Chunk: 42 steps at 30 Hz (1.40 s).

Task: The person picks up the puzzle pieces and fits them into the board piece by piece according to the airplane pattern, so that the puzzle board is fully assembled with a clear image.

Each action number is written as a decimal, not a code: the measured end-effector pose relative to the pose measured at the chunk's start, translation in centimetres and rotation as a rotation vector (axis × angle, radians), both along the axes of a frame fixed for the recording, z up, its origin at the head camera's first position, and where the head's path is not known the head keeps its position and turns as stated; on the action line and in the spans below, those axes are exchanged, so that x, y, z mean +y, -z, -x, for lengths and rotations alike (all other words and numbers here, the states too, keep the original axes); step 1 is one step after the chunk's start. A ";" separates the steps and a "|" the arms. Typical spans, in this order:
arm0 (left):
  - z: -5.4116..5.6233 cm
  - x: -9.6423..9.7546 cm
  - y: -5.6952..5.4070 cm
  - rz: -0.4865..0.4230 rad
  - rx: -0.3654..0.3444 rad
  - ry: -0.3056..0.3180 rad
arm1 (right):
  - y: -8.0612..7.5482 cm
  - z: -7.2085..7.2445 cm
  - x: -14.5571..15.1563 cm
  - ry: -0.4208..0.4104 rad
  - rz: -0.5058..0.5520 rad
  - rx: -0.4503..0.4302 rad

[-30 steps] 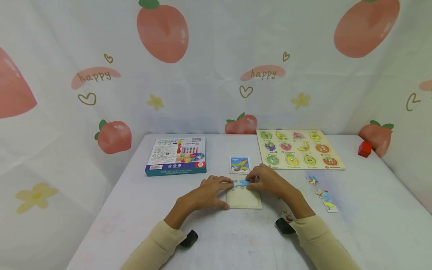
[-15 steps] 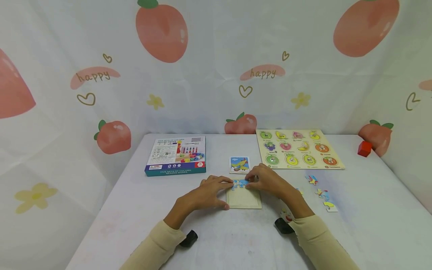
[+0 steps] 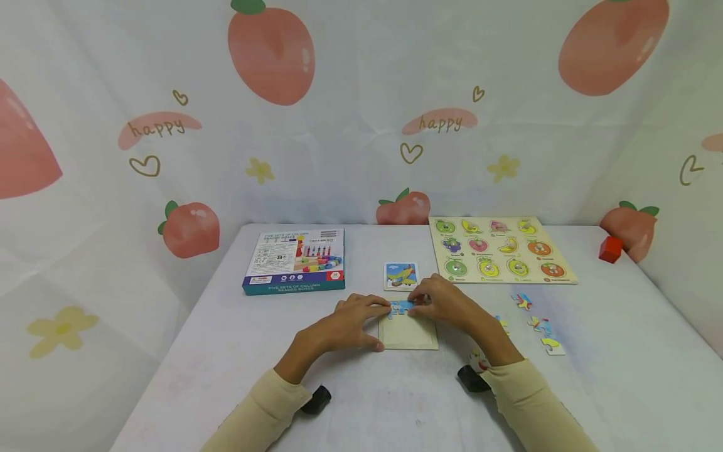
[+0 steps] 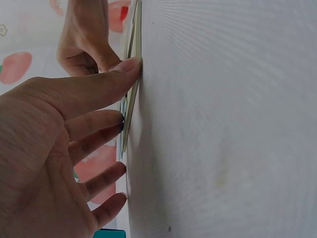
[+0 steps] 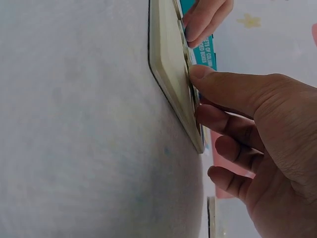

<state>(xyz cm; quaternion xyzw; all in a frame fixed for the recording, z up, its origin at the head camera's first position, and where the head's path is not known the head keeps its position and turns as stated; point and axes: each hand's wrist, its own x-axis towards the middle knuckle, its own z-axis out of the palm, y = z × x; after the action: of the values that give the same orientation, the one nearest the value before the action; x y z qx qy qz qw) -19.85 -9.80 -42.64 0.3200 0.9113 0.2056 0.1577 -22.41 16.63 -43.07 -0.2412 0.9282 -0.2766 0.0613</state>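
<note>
A square wooden puzzle tray (image 3: 408, 336) lies on the table, with blue jigsaw pieces (image 3: 398, 307) along its far edge. My left hand (image 3: 351, 321) spans the tray's left side: the thumb touches the near corner, and the fingertips rest on the leftmost piece. In the left wrist view, the left hand's fingers (image 4: 94, 121) are nearly straight. My right hand (image 3: 443, 304) pinches a blue jigsaw piece between thumb and index finger, beside the other pieces in the tray. Its fingertips mostly hide this piece. The right wrist view has the right thumb (image 5: 218, 82) at the tray's top.
Behind the tray lies a picture card of an airplane (image 3: 401, 276). Loose jigsaw pieces (image 3: 540, 325) lie to the right, some partly behind the right forearm. A fruit peg board (image 3: 480, 248), a boxed toy set (image 3: 296, 260) and a red block (image 3: 610, 250) stand farther back.
My right hand has shifted slightly left with the pinched jigsaw piece, closer to the left fingertips. The left hand stays in place.
</note>
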 end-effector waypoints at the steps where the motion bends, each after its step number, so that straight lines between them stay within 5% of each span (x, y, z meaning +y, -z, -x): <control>1: 0.0 0.0 0.0 -0.001 -0.001 0.000 | 0.0 0.0 0.0 0.001 -0.001 -0.003; 27: -0.2 0.1 -0.4 -0.008 -0.013 -0.008 | -0.1 -0.1 -0.4 -0.029 -0.050 0.039; 42: -0.1 0.1 -0.2 -0.014 -0.011 -0.006 | -0.2 -0.1 -1.0 -0.013 -0.030 -0.015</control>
<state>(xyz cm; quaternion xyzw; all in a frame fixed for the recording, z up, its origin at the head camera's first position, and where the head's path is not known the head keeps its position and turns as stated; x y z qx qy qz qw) -19.73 -9.70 -42.44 0.3170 0.9100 0.2141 0.1600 -22.31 15.62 -42.90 -0.2442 0.9302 -0.2640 0.0737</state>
